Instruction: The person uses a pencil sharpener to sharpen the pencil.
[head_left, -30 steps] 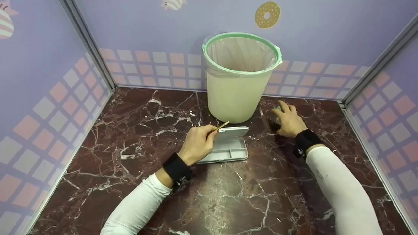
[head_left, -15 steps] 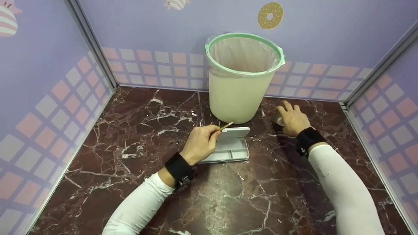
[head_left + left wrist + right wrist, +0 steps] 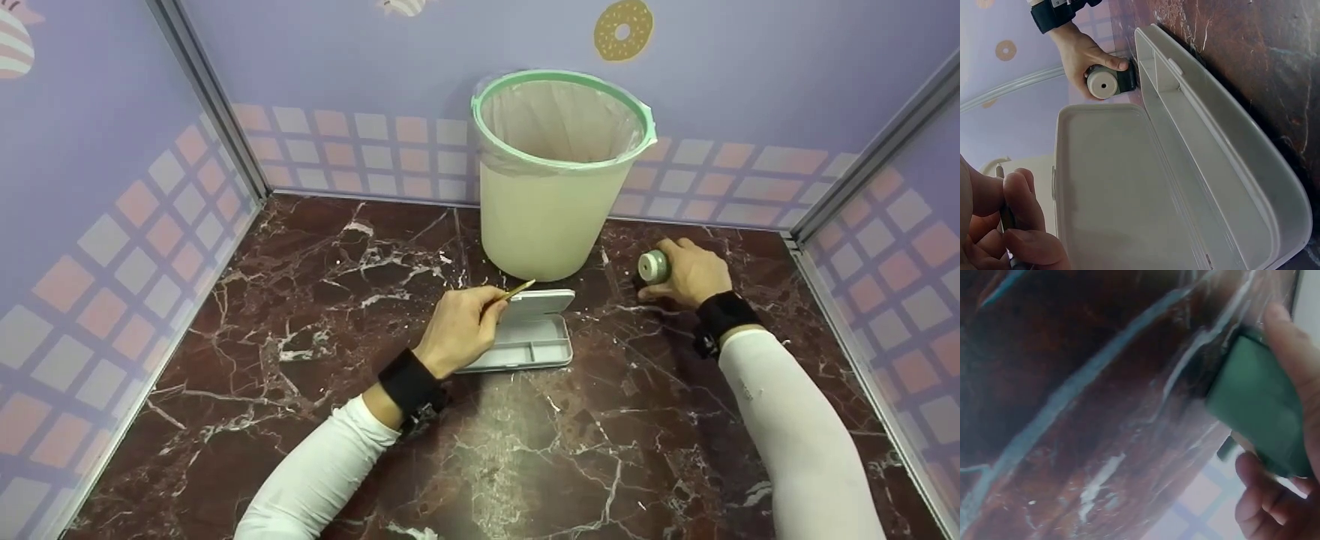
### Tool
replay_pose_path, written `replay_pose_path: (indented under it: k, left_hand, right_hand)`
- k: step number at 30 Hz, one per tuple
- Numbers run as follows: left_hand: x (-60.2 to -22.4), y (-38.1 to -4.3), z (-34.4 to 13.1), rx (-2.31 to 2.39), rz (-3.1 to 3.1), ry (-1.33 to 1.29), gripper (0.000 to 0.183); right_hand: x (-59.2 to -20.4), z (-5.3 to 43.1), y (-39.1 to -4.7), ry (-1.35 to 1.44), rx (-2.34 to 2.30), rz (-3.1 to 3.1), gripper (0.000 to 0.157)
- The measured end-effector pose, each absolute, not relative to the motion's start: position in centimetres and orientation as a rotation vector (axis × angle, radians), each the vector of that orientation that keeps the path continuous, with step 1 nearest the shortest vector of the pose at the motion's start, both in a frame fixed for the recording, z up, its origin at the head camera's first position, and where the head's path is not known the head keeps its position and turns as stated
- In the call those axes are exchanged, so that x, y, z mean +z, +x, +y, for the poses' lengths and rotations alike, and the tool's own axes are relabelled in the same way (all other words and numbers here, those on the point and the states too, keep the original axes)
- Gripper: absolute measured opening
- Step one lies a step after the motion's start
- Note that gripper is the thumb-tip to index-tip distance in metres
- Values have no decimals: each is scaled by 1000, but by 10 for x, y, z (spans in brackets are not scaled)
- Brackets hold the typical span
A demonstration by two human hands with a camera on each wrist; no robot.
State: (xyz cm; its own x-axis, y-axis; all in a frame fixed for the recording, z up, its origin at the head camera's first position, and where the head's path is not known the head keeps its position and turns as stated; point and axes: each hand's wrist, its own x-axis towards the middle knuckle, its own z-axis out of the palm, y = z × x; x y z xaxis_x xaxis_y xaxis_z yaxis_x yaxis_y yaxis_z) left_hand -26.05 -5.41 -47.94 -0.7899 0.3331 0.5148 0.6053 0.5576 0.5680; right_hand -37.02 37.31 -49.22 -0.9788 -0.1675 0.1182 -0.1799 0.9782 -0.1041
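My left hand (image 3: 456, 330) pinches a short pencil (image 3: 520, 289) between thumb and fingers, its pale tip pointing up and right, over the open pencil case (image 3: 517, 367). That case is white-grey with divided compartments, and its lid (image 3: 1106, 185) stands raised on the far side. Off to the right, my right hand (image 3: 694, 276) grips a green pencil sharpener (image 3: 660, 268). The sharpener's round cream face (image 3: 1102, 85) has a dark hole in its middle and faces left toward the pencil. From the right wrist, the sharpener's flat green side (image 3: 1258, 405) shows between thumb and fingers.
Behind the case stands a cream waste bin (image 3: 551, 217) with a green rim and a clear liner. Lilac panels with pink and white checks (image 3: 337, 154) enclose the dark red marbled tabletop (image 3: 315, 285) at the back and both sides.
My right hand has turned the sharpener so its holed face shows, and has shifted slightly right. The left hand with the pencil stays nearly in place.
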Motion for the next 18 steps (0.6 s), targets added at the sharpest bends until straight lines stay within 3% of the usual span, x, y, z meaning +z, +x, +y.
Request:
replay_pose_path:
  k: [4, 11, 18]
  left_hand:
    - [-479, -259, -53, -1093, -2447, -759, 16]
    - [-477, -256, -51, -1100, -2437, -777, 16]
    - [-477, -255, -50, -1105, -2446, -777, 15]
  right_hand:
    - [-498, 377, -374, 221, 241, -3016, 93]
    - [-509, 384, -375, 212, 600, -2942, 78]
    - [-514, 382, -372, 194, 661, -2927, 80]
